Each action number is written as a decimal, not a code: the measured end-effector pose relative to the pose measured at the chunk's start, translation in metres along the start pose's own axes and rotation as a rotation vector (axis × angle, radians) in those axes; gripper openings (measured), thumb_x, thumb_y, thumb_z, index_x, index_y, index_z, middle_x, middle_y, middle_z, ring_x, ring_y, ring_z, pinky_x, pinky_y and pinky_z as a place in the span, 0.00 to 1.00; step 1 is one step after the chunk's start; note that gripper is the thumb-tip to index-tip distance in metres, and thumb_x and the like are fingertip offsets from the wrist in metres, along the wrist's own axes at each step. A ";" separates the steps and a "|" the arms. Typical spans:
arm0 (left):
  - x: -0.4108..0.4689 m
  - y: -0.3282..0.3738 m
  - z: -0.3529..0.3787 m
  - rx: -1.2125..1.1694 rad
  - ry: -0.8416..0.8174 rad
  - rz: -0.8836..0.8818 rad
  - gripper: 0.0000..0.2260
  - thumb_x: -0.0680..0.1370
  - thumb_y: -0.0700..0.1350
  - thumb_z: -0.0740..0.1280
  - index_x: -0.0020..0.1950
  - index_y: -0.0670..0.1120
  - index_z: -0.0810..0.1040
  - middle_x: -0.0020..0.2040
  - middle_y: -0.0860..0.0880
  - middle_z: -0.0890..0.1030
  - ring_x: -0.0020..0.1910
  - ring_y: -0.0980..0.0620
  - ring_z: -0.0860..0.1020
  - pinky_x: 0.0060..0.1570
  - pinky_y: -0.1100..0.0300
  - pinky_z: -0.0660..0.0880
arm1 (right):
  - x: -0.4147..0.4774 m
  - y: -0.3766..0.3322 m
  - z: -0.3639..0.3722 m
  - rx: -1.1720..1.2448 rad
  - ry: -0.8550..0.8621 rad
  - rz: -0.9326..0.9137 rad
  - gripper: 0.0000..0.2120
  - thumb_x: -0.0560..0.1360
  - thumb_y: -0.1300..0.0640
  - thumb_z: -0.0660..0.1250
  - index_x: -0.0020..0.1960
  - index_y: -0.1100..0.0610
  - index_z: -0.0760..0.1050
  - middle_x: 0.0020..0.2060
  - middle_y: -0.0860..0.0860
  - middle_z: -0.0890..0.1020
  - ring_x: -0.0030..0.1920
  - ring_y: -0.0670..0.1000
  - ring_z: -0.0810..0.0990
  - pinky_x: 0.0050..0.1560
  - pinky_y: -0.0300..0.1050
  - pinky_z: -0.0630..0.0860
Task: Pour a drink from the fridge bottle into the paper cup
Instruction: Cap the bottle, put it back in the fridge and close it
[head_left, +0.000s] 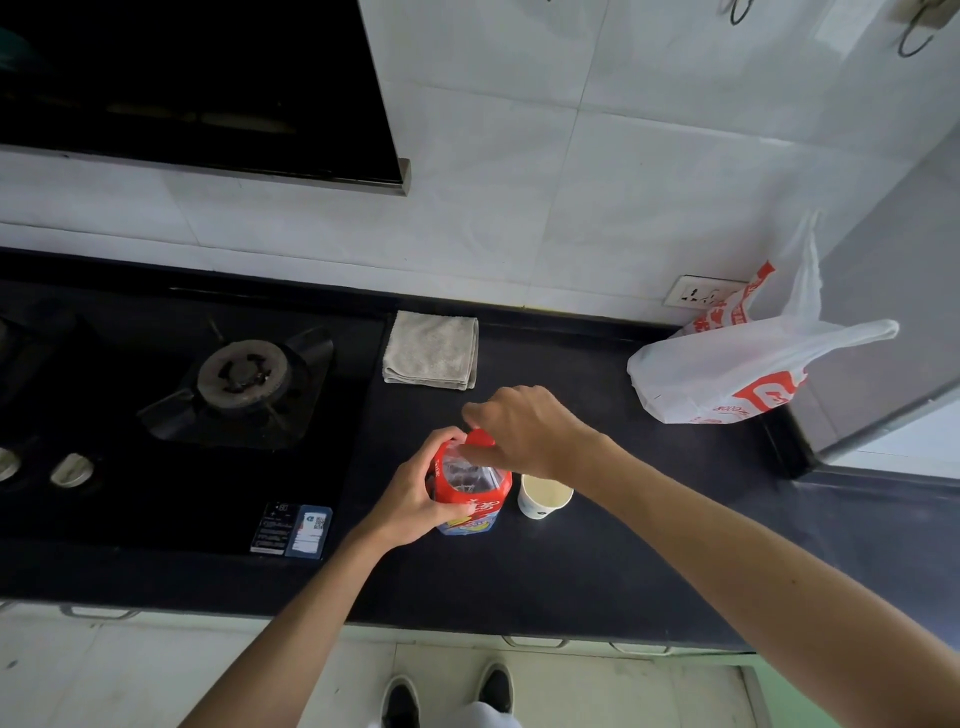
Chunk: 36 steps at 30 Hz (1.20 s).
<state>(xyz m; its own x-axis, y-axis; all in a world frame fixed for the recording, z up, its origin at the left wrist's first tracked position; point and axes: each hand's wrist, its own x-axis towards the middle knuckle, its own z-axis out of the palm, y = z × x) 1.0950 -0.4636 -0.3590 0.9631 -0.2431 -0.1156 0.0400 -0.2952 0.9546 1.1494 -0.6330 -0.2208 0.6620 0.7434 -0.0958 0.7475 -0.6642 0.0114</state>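
Bottle (488, 499) in both hands.
Left hand (415, 493) grips body, right hand (530, 428) pinches cap (480, 439); paper cup (543, 499) beside right wrist.

The black countertop (571, 571) carries 1 folded grey cloth (431, 351) near the wall (519, 218), 1 white-and-red plastic bag (727, 374) at right, and 1 red-labelled plastic bottle (475, 493) just beside 1 white paper cup (545, 501).

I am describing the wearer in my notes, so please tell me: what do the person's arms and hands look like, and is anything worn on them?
The left forearm and right forearm are bare to the frame edge; no sleeve shows. The left hand and right hand show no glove, ring, watch or bracelet.
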 end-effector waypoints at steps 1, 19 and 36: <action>0.000 0.000 0.000 -0.002 0.001 -0.007 0.37 0.66 0.42 0.79 0.67 0.66 0.66 0.62 0.61 0.75 0.64 0.53 0.77 0.59 0.48 0.79 | 0.003 -0.004 0.000 -0.014 -0.006 0.074 0.22 0.80 0.39 0.59 0.50 0.58 0.77 0.37 0.52 0.81 0.38 0.53 0.80 0.39 0.48 0.78; 0.001 -0.004 0.002 -0.005 0.019 -0.020 0.37 0.67 0.41 0.80 0.69 0.60 0.66 0.60 0.58 0.78 0.63 0.52 0.78 0.59 0.50 0.80 | -0.014 0.000 -0.001 -0.075 0.045 -0.121 0.18 0.80 0.55 0.66 0.69 0.54 0.70 0.57 0.52 0.78 0.55 0.52 0.77 0.54 0.46 0.76; 0.001 0.004 0.002 0.035 0.009 -0.030 0.37 0.68 0.41 0.80 0.71 0.55 0.65 0.62 0.53 0.79 0.62 0.53 0.79 0.58 0.52 0.80 | -0.002 -0.031 0.014 -0.130 0.126 0.250 0.22 0.83 0.45 0.54 0.38 0.56 0.73 0.32 0.50 0.77 0.31 0.50 0.75 0.35 0.44 0.72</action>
<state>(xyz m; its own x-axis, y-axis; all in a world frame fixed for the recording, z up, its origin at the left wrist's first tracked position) 1.0956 -0.4666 -0.3557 0.9641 -0.2251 -0.1409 0.0594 -0.3343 0.9406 1.1247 -0.6151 -0.2349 0.8221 0.5671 0.0498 0.5556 -0.8184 0.1467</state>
